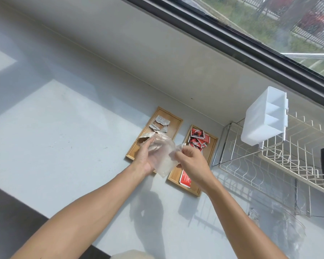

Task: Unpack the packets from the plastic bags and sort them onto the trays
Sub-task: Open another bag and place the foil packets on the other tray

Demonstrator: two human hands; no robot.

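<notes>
Both our left hand [145, 156] and right hand [190, 161] have fingers closed on the bag [164, 152]; if tipped carelessly, its packets, seemingly grey, may miss the left tray [176, 121].

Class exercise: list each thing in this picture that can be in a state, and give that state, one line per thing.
left hand: gripping the clear plastic bag
right hand: pinching the bag's other edge
clear plastic bag: held up over the trays, crumpled
left wooden tray: holds pale packets in a loose pile
right wooden tray: holds red packets, heaped at its far end
white divided caddy: hung on the wire rack, compartments look empty
second plastic bag: lying on the counter
</notes>
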